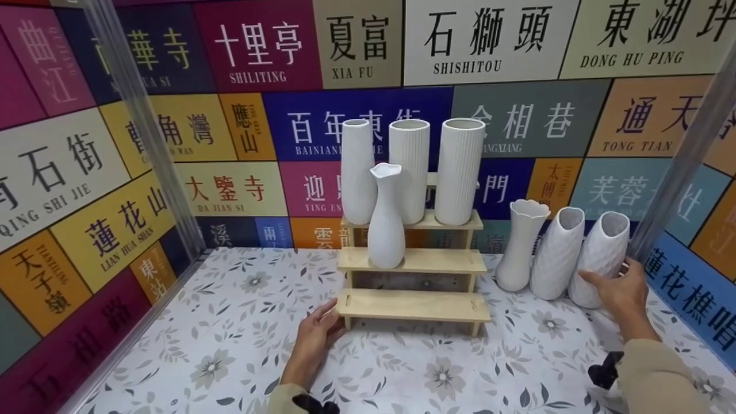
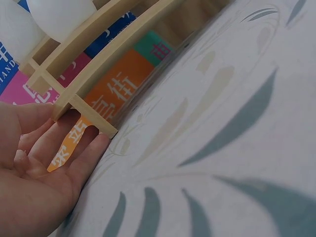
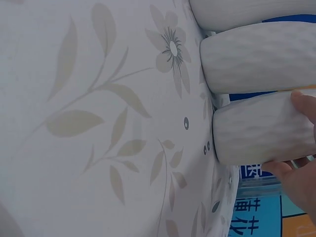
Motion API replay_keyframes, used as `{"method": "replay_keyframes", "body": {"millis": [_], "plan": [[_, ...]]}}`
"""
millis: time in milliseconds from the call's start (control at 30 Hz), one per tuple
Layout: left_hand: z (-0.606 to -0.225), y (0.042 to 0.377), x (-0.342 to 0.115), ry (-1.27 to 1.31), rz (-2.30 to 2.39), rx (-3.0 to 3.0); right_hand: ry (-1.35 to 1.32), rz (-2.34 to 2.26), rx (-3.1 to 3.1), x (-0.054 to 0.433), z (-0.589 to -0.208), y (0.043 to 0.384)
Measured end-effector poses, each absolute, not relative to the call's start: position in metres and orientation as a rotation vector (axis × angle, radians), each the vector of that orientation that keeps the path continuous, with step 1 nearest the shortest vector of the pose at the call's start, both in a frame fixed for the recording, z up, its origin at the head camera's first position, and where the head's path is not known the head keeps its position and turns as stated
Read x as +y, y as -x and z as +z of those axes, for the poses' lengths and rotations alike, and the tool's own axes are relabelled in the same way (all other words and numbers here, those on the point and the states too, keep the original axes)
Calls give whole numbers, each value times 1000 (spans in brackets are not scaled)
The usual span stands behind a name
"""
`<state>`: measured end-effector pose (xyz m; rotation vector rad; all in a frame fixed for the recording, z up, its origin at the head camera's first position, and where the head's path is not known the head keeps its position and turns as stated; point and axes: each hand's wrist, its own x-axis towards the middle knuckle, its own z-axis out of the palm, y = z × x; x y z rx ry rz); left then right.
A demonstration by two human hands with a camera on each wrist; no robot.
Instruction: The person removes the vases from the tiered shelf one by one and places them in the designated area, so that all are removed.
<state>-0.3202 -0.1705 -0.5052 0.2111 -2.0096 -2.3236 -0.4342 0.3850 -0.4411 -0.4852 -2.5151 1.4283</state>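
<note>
My right hand holds the rightmost white textured vase between thumb and fingers, low on its body. That vase stands upright on the tablecloth; in the right wrist view the vase is seen sideways. Beside it are a similar textured vase and a scallop-rimmed vase. My left hand touches the left end of a stepped wooden stand. Its fingertips lie against the stand's leg. On the middle step is a slim-necked vase.
On the stand's top step are a smooth tall vase and two ribbed vases, one central and one right. Below spreads a floral tablecloth. Clear posts and colourful lettered panels enclose the back and sides.
</note>
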Motion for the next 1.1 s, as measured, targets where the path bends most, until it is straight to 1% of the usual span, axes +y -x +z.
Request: {"method": "replay_keyframes", "body": {"millis": [367,867,1100], "plan": [[-506,321,-171,-247,-2319,-2008,356,1277,-2579,390,-437,432],[-506,323,-169,-232,-2334,-2014,412,1351,-2554,391,-441,425],[-504,323,-171,-227,-2323,-2015,532,1356,-2421,369,-425,418]]}}
